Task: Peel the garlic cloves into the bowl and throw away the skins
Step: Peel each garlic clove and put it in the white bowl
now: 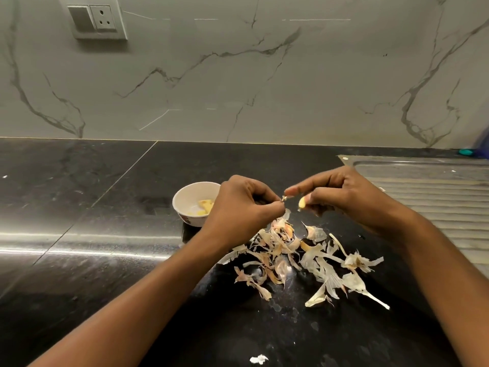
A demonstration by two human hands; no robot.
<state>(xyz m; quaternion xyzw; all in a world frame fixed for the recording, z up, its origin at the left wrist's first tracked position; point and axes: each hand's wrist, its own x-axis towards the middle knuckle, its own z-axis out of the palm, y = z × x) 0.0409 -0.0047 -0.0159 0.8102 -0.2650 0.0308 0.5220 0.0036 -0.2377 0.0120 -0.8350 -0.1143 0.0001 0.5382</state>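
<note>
Wall: pale grey marble-look panels with dark veining, glossy, meeting the desk along a straight joint.
Switch plate: upper left of the wall, one rocker switch beside one three-pin socket.
Desk: black polished stone, speckled, with a thin diagonal seam on the left part.
Light: a bright horizontal band of reflection across the desk's left side.
Drainboard: ribbed stainless steel, set into the desk at far right.
Teal cap: small, at the wall behind the drainboard.
</note>
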